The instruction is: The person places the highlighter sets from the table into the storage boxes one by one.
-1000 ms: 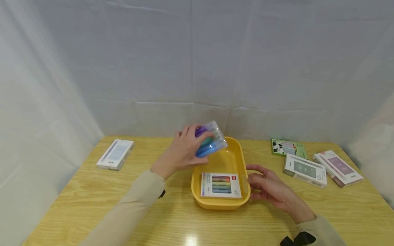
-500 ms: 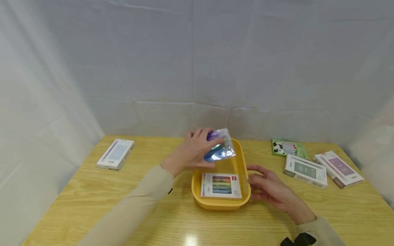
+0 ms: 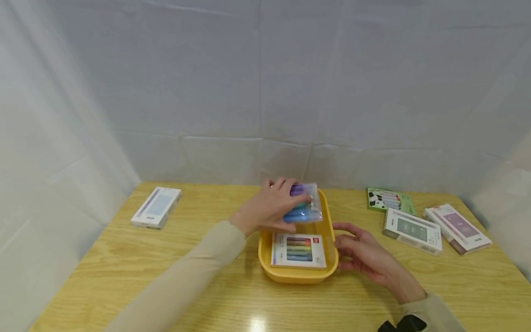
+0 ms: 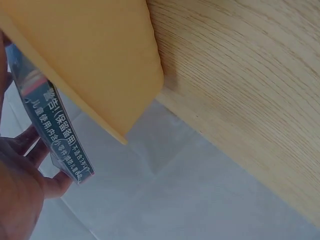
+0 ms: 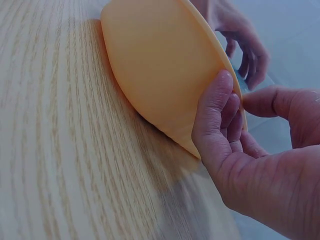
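Note:
My left hand (image 3: 269,207) grips a clear plastic pack of purple, green and blue pens (image 3: 304,212) over the far half of a yellow plastic basket (image 3: 296,277). In the left wrist view, the pack of pens (image 4: 55,120) shows its dark printed edge beyond the basket wall (image 4: 95,55). A white box with a window of coloured sticks (image 3: 298,251) lies flat in the near half of the basket. My right hand (image 3: 362,253) holds the basket at its right side. In the right wrist view, its curved fingers (image 5: 216,100) touch the outer wall and rim.
On the table's right lie a green panda box (image 3: 390,200), a white box with a grey-green panel (image 3: 412,230) and a white box with a purple panel (image 3: 458,228). A white box with a blue panel (image 3: 155,208) lies far left. White sheeting (image 3: 282,92) hangs behind.
My left hand has carried the pack of pens to the right and lower over the basket. The right hand and the basket have stayed almost in place.

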{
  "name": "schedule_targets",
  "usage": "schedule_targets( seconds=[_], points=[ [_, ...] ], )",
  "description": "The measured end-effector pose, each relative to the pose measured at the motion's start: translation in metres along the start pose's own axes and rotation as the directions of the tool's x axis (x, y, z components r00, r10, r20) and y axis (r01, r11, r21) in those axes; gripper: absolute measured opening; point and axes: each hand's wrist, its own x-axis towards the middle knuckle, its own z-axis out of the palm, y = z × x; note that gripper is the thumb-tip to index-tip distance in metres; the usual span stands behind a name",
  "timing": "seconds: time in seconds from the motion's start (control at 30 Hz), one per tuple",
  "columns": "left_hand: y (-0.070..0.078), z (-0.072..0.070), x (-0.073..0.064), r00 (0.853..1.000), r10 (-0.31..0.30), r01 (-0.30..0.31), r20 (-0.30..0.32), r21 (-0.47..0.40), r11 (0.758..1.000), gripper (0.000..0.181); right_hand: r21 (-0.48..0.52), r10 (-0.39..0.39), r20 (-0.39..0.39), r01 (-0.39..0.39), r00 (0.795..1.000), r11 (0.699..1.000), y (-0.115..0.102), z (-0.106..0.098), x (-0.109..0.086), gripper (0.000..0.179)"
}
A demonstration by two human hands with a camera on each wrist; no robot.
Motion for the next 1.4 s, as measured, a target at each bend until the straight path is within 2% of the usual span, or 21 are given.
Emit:
schedule_targets(
  seconds=[0.3, 0.5, 0.77, 1.1, 1.23, 1.4],
  points=[
    [0.007, 0.004, 0.012, 0.992, -0.014, 0.006, 0.125, 0.058, 0.998, 0.074, -0.004, 0.02, -0.022, -0.02, 1.0, 1.0, -0.001, -0.001, 0.001, 0.064],
    [0.011, 0.009, 0.016, 0.98, -0.03, 0.025, 0.198, 0.026, 0.999, 0.08, -0.003, 0.026, -0.023, -0.026, 0.999, 1.0, -0.001, -0.001, 0.0, 0.065],
    [0.011, 0.017, 0.016, 0.977, -0.047, 0.04, 0.207, 0.041, 0.998, 0.084, 0.002, 0.015, -0.003, -0.015, 1.0, 1.0, 0.0, -0.001, 0.0, 0.067],
    [0.008, 0.025, 0.015, 0.972, -0.054, 0.052, 0.227, 0.015, 0.999, 0.085, -0.001, 0.016, -0.001, -0.016, 1.0, 1.0, 0.0, -0.002, 0.001, 0.067],
    [0.008, 0.026, 0.017, 0.962, -0.071, 0.077, 0.263, -0.012, 0.997, 0.082, 0.0, 0.012, -0.001, -0.012, 1.0, 1.0, 0.0, -0.002, 0.001, 0.067],
    [0.009, 0.027, 0.02, 0.938, -0.115, 0.135, 0.328, -0.038, 0.99, 0.082, 0.001, 0.007, 0.001, -0.007, 1.0, 1.0, 0.001, -0.003, 0.001, 0.065]
  ],
)
